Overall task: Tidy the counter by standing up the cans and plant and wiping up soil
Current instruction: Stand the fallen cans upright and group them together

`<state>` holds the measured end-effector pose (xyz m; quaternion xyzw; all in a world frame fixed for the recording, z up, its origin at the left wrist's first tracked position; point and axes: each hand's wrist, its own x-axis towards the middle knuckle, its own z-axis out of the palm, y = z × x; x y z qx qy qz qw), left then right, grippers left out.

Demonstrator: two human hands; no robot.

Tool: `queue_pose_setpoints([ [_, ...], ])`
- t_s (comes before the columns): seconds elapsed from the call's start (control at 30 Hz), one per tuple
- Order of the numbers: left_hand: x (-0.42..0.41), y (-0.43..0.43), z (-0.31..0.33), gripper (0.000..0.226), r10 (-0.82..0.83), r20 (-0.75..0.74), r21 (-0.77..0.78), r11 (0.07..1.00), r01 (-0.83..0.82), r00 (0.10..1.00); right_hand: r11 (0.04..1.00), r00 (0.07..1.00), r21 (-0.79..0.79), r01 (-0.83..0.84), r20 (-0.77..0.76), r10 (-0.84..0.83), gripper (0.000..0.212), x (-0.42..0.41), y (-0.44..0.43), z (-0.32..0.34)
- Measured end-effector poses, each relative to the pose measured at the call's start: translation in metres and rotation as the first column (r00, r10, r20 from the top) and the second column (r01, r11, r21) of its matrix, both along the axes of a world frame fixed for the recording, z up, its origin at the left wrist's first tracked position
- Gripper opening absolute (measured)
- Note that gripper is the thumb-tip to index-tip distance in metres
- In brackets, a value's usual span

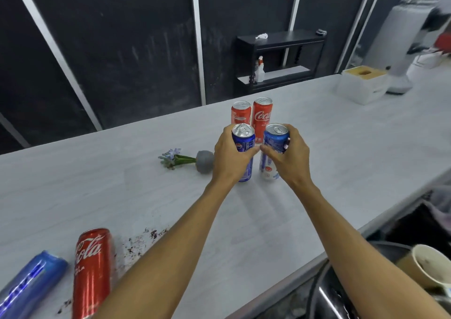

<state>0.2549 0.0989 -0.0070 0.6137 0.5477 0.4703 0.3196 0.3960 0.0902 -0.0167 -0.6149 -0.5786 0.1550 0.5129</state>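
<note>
My left hand (230, 155) grips an upright dark blue can (244, 142) on the pale counter (97, 184). Right beside it, my right hand (290, 157) holds an upright blue-and-white can (275, 138). Two red cola cans (240, 112) (262, 114) stand just behind them. To the left, a small plant (174, 158) with purple flowers lies on its side, its grey round pot (205, 161) pointing right. Near the front left, a red cola can (92, 272) and a blue can (29, 284) lie flat. Dark soil (139, 243) is scattered beside the lying red can.
A white box with a yellow top (363, 84) sits far right on the counter. A paper cup (429, 267) and dark items fill the sink area at bottom right. A black shelf (280, 59) stands behind the counter against the dark wall.
</note>
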Motion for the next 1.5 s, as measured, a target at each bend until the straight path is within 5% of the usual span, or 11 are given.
queue_pose_setpoints([
  [0.63,0.043,0.061,-0.025,0.073,0.156,-0.027,0.086,0.984,-0.153,0.987,0.987,0.987,-0.028,-0.159,-0.006,0.159,0.064,0.039,0.084,-0.022],
  [1.5,0.052,0.079,-0.038,0.075,0.264,-0.009,0.145,0.955,-0.26,0.965,0.98,0.984,-0.095,-0.177,-0.026,0.175,0.072,0.045,0.102,-0.025],
])
